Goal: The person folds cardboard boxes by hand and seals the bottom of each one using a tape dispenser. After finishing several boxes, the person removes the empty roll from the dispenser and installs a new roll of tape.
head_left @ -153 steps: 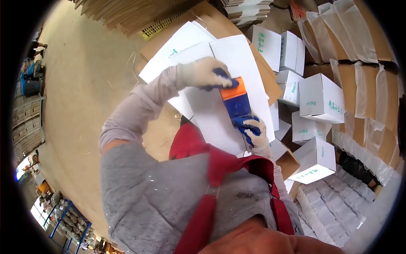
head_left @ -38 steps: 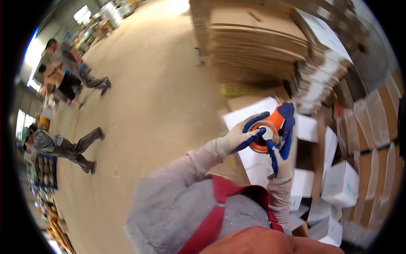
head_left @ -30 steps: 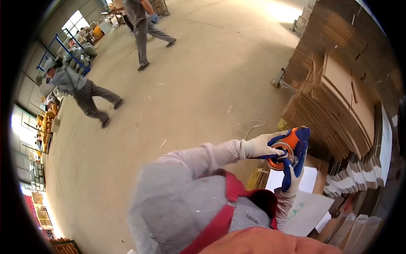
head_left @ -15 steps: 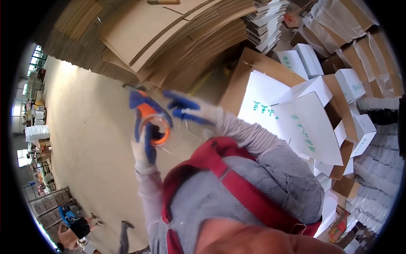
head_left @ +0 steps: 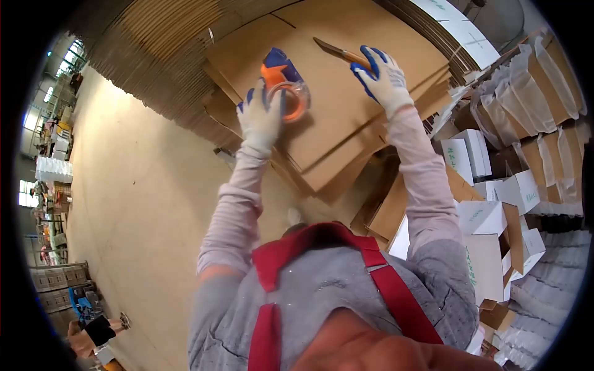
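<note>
My left hand (head_left: pixel 261 120), in a white glove with blue fingers, is against the near left side of an orange and blue tape dispenser (head_left: pixel 270 75) with a clear-and-orange roll. Its fingers and thumb are on the dispenser, which is at the surface of a cardboard stack (head_left: pixel 334 105). My right hand (head_left: pixel 387 80), gloved the same way, is at the brown handle of a knife (head_left: pixel 337 51) lying on the top sheet. Thumb and fingers stand apart on either side of the handle; the contact is hard to make out.
Taller stacked cardboard (head_left: pixel 164 28) stands at the back left. Right of me are an opened carton (head_left: pixel 458 182) and white boxes (head_left: pixel 473 151) with green writing. Wrapped bundles (head_left: pixel 513 102) are piled beyond. Concrete floor (head_left: pixel 142 185) lies to my left, with a person (head_left: pixel 96 334) farther off.
My view has swung so the cardboard stack lies in front. Both hands have moved forward over it, the left with the tape dispenser. My right hand has reached the knife.
</note>
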A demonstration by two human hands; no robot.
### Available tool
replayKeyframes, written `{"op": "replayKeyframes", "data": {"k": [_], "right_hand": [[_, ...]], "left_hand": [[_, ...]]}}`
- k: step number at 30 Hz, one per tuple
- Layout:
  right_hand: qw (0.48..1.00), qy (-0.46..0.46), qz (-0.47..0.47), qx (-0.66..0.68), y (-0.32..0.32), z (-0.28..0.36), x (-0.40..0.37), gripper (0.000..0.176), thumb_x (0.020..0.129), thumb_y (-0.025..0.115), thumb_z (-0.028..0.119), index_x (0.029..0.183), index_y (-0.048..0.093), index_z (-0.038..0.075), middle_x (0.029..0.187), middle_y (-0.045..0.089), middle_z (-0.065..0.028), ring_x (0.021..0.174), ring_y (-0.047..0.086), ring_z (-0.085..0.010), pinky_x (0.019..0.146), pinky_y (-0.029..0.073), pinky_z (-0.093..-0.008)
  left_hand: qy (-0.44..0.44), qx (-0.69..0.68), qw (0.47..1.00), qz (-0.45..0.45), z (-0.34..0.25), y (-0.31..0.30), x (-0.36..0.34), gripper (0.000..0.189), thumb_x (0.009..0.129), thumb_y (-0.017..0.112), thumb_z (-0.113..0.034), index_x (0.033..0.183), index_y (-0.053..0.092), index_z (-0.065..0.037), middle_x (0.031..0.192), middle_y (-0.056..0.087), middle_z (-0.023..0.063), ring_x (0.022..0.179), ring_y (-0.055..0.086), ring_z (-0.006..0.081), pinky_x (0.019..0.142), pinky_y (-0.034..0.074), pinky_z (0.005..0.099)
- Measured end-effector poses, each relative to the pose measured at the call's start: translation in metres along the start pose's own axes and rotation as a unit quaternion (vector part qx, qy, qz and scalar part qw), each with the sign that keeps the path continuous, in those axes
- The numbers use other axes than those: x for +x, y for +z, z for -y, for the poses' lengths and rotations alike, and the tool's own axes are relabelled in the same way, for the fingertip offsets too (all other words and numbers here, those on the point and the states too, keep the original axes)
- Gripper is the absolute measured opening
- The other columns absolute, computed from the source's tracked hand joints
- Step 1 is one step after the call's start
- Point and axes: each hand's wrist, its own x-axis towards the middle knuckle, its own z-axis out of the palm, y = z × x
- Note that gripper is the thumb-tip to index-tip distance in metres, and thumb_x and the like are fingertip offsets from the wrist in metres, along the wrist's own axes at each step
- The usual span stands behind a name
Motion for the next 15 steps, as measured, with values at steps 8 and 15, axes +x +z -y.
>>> {"op": "replayKeyframes", "data": {"k": [8,15], "right_hand": [[0.949,0.075,0.216,-0.215,0.064,-0.017,0.054,0.046,0.088,0.046,0.042,0.131,0.044,0.024,0.127,0.05,-0.0093,0.117,0.047,-0.0312,0.09,0.042,-0.0481],[0.91,0.184,0.246,0.279,-0.006,-0.002,0.031,0.039,0.088,0.051,0.022,0.127,0.051,0.016,0.1,0.063,-0.0135,0.094,0.06,-0.0289,0.082,0.047,-0.035]], "left_hand": [[0.039,-0.151,0.988,-0.013,0.003,-0.014,0.0,0.088,0.066,0.072,-0.051,0.132,0.039,-0.002,0.132,0.044,0.0199,0.122,0.04,0.0377,0.105,0.023,0.0497],[0.199,-0.02,0.98,-0.006,0.009,-0.007,0.008,0.082,0.056,0.08,-0.039,0.123,0.048,-0.004,0.113,0.056,0.0145,0.107,0.052,0.0339,0.095,0.035,0.0453]]}}
